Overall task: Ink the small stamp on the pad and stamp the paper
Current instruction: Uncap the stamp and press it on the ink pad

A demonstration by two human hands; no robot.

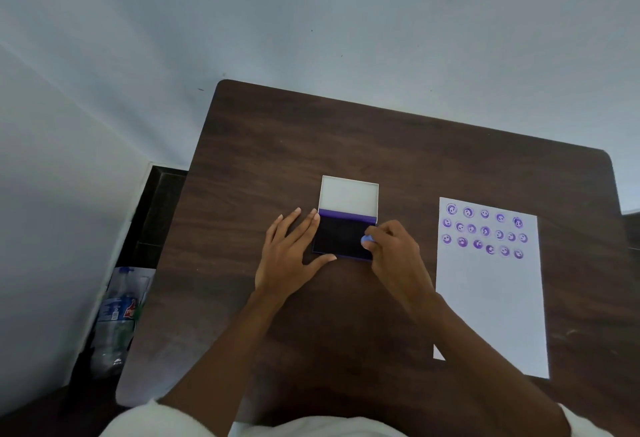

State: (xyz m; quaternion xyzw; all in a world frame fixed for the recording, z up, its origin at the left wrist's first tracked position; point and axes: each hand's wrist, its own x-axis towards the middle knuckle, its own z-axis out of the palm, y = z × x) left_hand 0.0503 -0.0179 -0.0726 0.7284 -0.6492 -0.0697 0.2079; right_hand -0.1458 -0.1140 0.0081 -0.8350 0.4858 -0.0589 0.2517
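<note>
An open ink pad (341,236) with a dark purple surface and a raised white lid (348,194) lies mid-table. My right hand (394,253) pinches the small pale-blue stamp (367,240) and holds it down at the pad's right side. My left hand (294,249) lies flat on the table with fingers spread, its fingertips and thumb touching the pad's left edge. To the right lies a white paper (491,305) with three rows of several purple round prints across its top.
The dark wooden table (311,139) stands in a corner against pale walls. On the floor to its left sits a plastic bag of bottles (119,315). The lower half of the paper is blank.
</note>
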